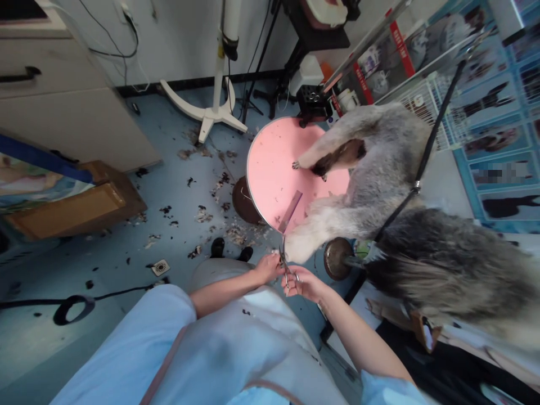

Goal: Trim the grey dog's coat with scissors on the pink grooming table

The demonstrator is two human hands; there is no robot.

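Observation:
A grey and white dog [371, 169] with trimmed fur stands on a round pink grooming table [274, 152]. One pale leg [312, 233] reaches past the table's near edge toward me. My right hand [304, 284] has its fingers in the handles of metal scissors [285, 264], whose blades point up beside the paw's end. Just left of the blades, my left hand [269, 269] is closed, its fingertips close to the paw; whether it grips the paw or a tuft of fur is hidden. A purple-backed comb [290, 212] lies on the table near the leg.
A black strap [439, 124] runs diagonally by the dog. Clumps of cut fur [205, 215] litter the blue floor. A white wheeled stand [215, 112] stands behind, a wooden box [80, 202] at left, and a white wire rack [439, 107] behind the dog.

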